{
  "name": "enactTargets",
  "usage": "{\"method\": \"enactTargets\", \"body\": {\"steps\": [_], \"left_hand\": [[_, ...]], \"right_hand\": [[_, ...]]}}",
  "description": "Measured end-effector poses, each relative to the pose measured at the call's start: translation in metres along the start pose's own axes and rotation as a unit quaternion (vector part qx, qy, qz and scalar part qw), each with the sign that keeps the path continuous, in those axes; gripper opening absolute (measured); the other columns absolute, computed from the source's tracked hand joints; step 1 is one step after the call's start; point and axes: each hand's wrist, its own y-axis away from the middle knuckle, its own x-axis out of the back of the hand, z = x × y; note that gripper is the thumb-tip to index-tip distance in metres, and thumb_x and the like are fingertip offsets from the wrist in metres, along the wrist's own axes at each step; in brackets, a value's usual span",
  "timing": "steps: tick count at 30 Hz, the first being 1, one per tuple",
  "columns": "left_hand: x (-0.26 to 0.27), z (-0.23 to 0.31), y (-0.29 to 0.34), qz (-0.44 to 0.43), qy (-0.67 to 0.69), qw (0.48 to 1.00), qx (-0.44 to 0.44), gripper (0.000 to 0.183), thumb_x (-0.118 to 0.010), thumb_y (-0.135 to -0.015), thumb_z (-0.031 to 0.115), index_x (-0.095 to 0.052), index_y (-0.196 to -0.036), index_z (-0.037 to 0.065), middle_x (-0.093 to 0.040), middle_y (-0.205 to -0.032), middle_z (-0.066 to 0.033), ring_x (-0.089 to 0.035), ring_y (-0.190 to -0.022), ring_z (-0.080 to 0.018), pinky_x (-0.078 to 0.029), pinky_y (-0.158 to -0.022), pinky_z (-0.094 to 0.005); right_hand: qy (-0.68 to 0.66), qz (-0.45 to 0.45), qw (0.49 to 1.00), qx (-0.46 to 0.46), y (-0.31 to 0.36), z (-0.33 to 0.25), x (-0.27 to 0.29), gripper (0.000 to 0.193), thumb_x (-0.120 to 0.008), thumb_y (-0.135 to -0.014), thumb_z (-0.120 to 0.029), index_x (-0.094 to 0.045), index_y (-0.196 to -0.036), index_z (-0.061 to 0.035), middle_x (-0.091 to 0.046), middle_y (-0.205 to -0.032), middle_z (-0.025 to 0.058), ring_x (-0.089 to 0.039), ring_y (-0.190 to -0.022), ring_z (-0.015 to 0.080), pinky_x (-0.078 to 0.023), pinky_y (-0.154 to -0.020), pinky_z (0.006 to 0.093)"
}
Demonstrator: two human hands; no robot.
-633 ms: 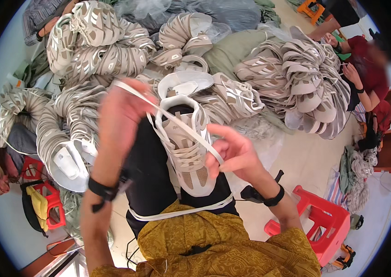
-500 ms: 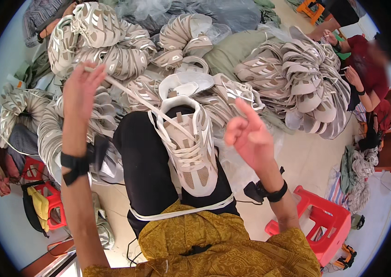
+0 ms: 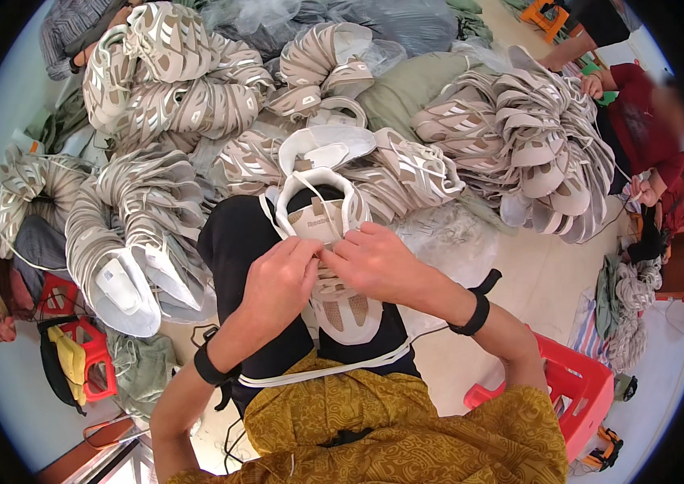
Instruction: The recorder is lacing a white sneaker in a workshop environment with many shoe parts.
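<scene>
A beige and white sneaker (image 3: 348, 319) rests on my lap, toe toward me, its padded collar and tongue facing away. My left hand (image 3: 277, 274) and my right hand (image 3: 374, 262) meet over the top of its lacing. The fingers of both are pinched together at the shoelace, fingertips almost touching. One strand of the pale shoelace (image 3: 328, 211) runs over the tongue and down to my fingers. My hands cover most of the lacing, and the exact hold on the lace is partly hidden.
White cords (image 3: 326, 376) lie across my lap. Ahead are stacks of matching sneakers (image 3: 189, 105), with another large stack (image 3: 548, 145) at the right. A red stool (image 3: 576, 387) stands by my right arm. A person in a dark red shirt (image 3: 640, 121) works at the far right.
Both hands have come down and inward from raised, spread positions to the sneaker's lacing. The lace that stretched up to my left hand is no longer pulled out. My right fingers have closed.
</scene>
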Motion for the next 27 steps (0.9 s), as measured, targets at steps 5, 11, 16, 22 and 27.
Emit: {"method": "enactTargets", "body": {"steps": [5,11,16,22,27], "left_hand": [[-0.006,-0.004,0.003,-0.015,0.103,0.993,0.059,0.019,-0.058,-0.077,-0.003,-0.059,-0.094,0.001,-0.058,-0.081,-0.012,-0.058,-0.066,-0.0244,-0.047,-0.06,-0.0313],[-0.005,0.008,0.012,-0.075,0.147,0.98,0.108,0.024,-0.061,-0.075,-0.001,-0.057,-0.099,0.002,-0.057,-0.088,-0.0103,-0.056,-0.065,-0.0209,-0.047,-0.06,-0.0284],[-0.019,0.021,0.022,-0.07,0.104,0.99,0.071,0.025,-0.065,-0.072,0.001,-0.057,-0.095,0.002,-0.056,-0.097,-0.0094,-0.06,-0.072,-0.0231,-0.05,-0.065,-0.032],[-0.036,0.018,0.025,-0.025,-0.041,0.998,-0.035,0.021,-0.067,-0.066,0.004,-0.057,-0.084,0.002,-0.056,-0.099,-0.0115,-0.059,-0.082,-0.0271,-0.051,-0.067,-0.0337],[-0.036,0.019,0.025,-0.017,-0.064,0.994,-0.081,0.016,-0.066,-0.066,0.003,-0.057,-0.08,0.001,-0.057,-0.095,-0.0118,-0.059,-0.08,-0.0265,-0.051,-0.066,-0.0337]], "right_hand": [[-0.075,0.03,0.996,-0.042,0.004,0.003,-0.008,0.009,-0.059,-0.069,-0.011,-0.059,-0.077,-0.0094,-0.056,-0.063,0.004,-0.06,-0.059,0.0188,-0.045,-0.054,0.0338],[-0.378,-0.094,0.9,-0.195,0.006,0.008,-0.001,0.019,-0.06,-0.065,-0.002,-0.066,-0.082,-0.0091,-0.063,-0.065,0.0067,-0.062,-0.058,0.0176,-0.047,-0.052,0.0307],[-0.567,-0.161,0.748,-0.305,0.017,0.002,0.005,0.018,-0.066,-0.064,0.001,-0.065,-0.081,-0.0026,-0.062,-0.067,0.005,-0.058,-0.063,0.0089,-0.046,-0.058,0.0238],[-0.447,-0.122,0.847,-0.262,0.017,0.0,0.012,0.011,-0.064,-0.062,-0.004,-0.064,-0.073,-0.0032,-0.062,-0.067,0.0095,-0.062,-0.062,0.0222,-0.048,-0.058,0.03],[-0.384,-0.181,0.88,-0.211,0.017,0.004,0.02,0.011,-0.066,-0.065,-0.003,-0.063,-0.075,-0.0023,-0.06,-0.068,0.0072,-0.059,-0.063,0.0204,-0.046,-0.057,0.0294]]}}
